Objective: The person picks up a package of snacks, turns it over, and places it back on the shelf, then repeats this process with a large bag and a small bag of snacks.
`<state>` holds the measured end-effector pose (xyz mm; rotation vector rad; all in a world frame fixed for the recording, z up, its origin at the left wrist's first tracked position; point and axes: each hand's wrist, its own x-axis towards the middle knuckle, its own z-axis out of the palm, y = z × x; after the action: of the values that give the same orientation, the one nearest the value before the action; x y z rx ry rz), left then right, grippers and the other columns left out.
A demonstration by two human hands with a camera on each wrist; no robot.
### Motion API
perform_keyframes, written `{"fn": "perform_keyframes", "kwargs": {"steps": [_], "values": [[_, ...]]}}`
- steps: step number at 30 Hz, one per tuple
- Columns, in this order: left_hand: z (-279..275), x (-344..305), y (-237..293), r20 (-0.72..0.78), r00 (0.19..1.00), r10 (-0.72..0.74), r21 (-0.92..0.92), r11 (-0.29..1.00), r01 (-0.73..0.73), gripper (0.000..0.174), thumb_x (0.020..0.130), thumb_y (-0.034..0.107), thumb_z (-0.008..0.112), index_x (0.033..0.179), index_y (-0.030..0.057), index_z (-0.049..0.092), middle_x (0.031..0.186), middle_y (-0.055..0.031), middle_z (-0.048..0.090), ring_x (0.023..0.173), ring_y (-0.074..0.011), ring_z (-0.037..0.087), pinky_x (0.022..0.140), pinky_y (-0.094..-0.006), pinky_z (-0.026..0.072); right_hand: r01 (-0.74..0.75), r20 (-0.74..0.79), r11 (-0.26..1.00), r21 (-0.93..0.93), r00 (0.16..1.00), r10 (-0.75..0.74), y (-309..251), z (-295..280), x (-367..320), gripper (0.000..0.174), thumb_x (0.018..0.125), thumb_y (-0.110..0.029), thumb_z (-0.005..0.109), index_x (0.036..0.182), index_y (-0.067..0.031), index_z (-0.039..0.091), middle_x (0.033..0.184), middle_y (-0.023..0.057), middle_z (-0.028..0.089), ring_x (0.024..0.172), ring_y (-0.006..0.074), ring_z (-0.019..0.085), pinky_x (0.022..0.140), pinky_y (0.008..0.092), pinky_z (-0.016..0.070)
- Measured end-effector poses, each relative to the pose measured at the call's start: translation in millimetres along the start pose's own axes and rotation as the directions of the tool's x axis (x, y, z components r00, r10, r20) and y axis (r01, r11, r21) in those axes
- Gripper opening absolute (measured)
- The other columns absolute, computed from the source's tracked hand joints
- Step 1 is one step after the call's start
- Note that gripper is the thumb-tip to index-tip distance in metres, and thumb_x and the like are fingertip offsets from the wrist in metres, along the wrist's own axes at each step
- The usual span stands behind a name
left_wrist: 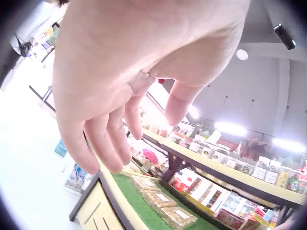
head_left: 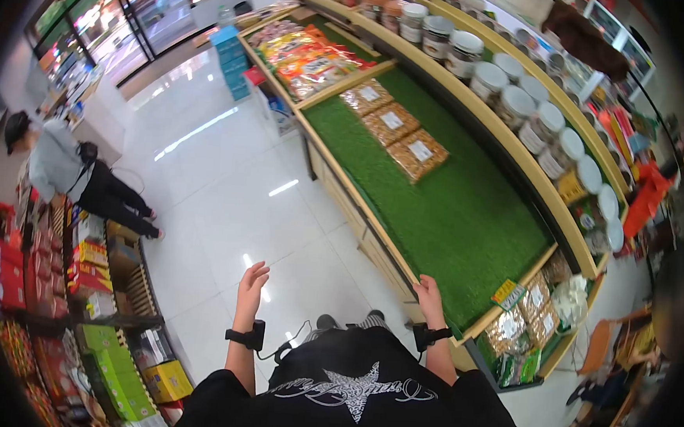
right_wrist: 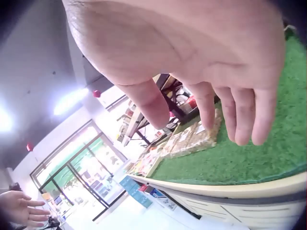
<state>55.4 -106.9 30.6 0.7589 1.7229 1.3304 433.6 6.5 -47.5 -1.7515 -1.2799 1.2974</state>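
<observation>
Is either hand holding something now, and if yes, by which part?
Nothing is held. The left hand hangs open over the floor; the right hand is open near the edge of the green shelf.

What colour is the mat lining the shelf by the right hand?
Green artificial-turf mat; head view shows it best.

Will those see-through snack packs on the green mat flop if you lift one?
Probably not much: the snack packs lie flat with square edges, so they are likely stiff. Packed with small brown pieces, they may feel heavy. The clear wrap could be slippery.
</observation>
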Motion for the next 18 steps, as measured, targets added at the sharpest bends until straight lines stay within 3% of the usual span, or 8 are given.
{"fn": "perform_keyframes", "kwargs": {"steps": [6, 10, 15, 18], "values": [[-55.7, -20.0, -20.5, -0.262, 0.949, -0.177, -0.109, 0.982, 0.153, 0.036, 0.081, 0.016, 0.05, 0.115, 0.0039, 0.049, 0.105, -0.0103, 0.057, 0.093, -0.0169, 0.052, 0.081, -0.0277, 0.0388, 0.153, 0.183, 0.986, -0.071, 0.973, -0.138, -37.3, 59.9, 40.2, 0.04, 0.078, -0.018, 0.057, 0.113, -0.0003, 0.047, 0.109, 0.0164, 0.052, 0.102, 0.0229, 0.05, 0.086, 0.0319, 0.0395], [-72.4, -9.2, -33.1, -0.309, 0.92, -0.243, -0.141, 0.968, 0.209, 0.035, 0.081, 0.017, 0.049, 0.115, 0.0056, 0.049, 0.104, -0.0084, 0.057, 0.09, -0.0143, 0.053, 0.077, -0.0263, 0.0387, 0.161, 0.296, 0.982, -0.096, 0.947, -0.126, -65.2, 98.0, 59.7, 0.043, 0.078, -0.02, 0.057, 0.113, 0.0013, 0.046, 0.11, 0.018, 0.051, 0.104, 0.0252, 0.049, 0.088, 0.0334, 0.0388], [-81.0, 43.3, -23.8, -0.372, 0.901, -0.223, -0.141, 0.973, 0.182, 0.036, 0.081, 0.018, 0.049, 0.115, 0.0061, 0.049, 0.103, -0.0077, 0.057, 0.089, -0.0137, 0.052, 0.077, -0.0267, 0.0386, 0.153, 0.38, 0.981, -0.122, 0.92, -0.096, -81.3, 139.9, 115.4, 0.045, 0.077, -0.022, 0.059, 0.113, 0.0018, 0.046, 0.111, 0.0198, 0.051, 0.106, 0.0282, 0.048, 0.088, 0.0347, 0.0384], [-79.3, 95.5, -11.3, -0.406, 0.886, -0.223, -0.152, 0.973, 0.175, 0.037, 0.081, 0.019, 0.05, 0.115, 0.0062, 0.049, 0.103, -0.0076, 0.057, 0.09, -0.0136, 0.052, 0.078, -0.027, 0.0386, 0.181, 0.387, 0.964, -0.194, 0.917, -0.094, -116.5, 158.9, 161.3, 0.041, 0.078, -0.019, 0.057, 0.113, 0.0006, 0.047, 0.11, 0.0173, 0.051, 0.104, 0.0246, 0.049, 0.088, 0.0329, 0.039]]}}
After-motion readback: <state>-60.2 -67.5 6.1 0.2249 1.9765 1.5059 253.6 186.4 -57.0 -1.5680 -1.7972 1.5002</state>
